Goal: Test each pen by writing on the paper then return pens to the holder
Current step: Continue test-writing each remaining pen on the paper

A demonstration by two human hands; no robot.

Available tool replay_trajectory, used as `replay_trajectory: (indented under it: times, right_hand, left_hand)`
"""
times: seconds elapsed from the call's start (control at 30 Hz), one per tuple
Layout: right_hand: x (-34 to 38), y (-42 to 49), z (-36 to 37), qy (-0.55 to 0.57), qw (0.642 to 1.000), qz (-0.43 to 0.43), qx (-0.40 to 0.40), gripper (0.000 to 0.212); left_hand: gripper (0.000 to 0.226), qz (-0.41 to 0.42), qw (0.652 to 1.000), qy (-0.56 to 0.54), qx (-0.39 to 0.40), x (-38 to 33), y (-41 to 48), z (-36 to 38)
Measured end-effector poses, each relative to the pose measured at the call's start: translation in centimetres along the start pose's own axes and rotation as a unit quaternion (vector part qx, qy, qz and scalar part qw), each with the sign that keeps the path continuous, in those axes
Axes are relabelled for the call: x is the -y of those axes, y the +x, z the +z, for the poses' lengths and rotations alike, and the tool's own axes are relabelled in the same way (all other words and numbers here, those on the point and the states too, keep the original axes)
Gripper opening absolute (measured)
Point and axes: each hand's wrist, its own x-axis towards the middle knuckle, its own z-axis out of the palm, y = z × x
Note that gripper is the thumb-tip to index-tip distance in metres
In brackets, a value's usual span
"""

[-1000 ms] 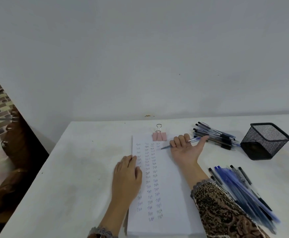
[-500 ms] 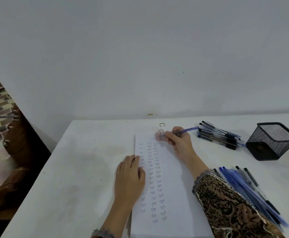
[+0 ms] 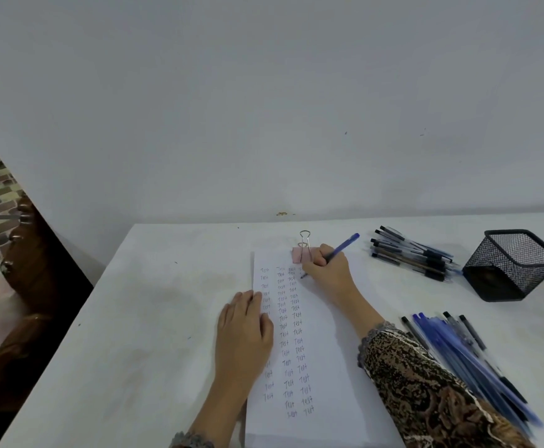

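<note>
A white sheet of paper (image 3: 324, 344) lies on the table, covered in columns of the handwritten word "Test". My right hand (image 3: 327, 270) grips a blue pen (image 3: 343, 248) in a writing hold, its tip on the paper near the top of the rightmost column. My left hand (image 3: 243, 324) rests flat on the paper's left edge, fingers straight. A black mesh pen holder (image 3: 513, 265) stands at the right, and no pens show inside it.
A pink binder clip (image 3: 302, 252) holds the paper's top edge. A pile of black-capped pens (image 3: 409, 253) lies left of the holder. Another pile of blue and black pens (image 3: 464, 357) lies at the near right. The table's left edge (image 3: 102, 286) drops off.
My right hand turned from palm-up with the pen loose across the fingers to a writing grip, then brought the tip down from the binder clip to the paper's top. My left hand stayed put.
</note>
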Motion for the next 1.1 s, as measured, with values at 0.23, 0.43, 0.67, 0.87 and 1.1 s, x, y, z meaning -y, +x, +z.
replay_trajectory:
  times: [0.23,0.43,0.67,0.87,1.1]
  right_hand:
    - [-0.5,0.2,-0.1,-0.034,0.999,-0.009,0.011,0.044]
    - [0.2,-0.2,-0.2,-0.041,0.999,-0.004,-0.016,0.052]
    - [0.2,-0.3,0.1,-0.051,0.998,-0.019,-0.018,0.048]
    - [0.9,-0.7,-0.1,-0.064,0.996,-0.032,-0.047,0.054]
    - [1.3,-0.9,-0.1,-0.070,0.995,-0.034,-0.062,0.052]
  left_hand:
    - [0.055,0.000,1.000,0.003,0.030,-0.1,0.0,-0.3]
    - [0.048,-0.001,1.000,-0.003,0.031,-0.1,0.1,-0.2]
    - [0.045,0.004,1.000,-0.002,0.019,0.1,0.1,0.0]
    - [0.046,0.003,1.000,-0.003,0.025,0.1,0.1,-0.1]
    - [0.043,0.003,1.000,-0.005,0.025,0.0,0.1,-0.2]
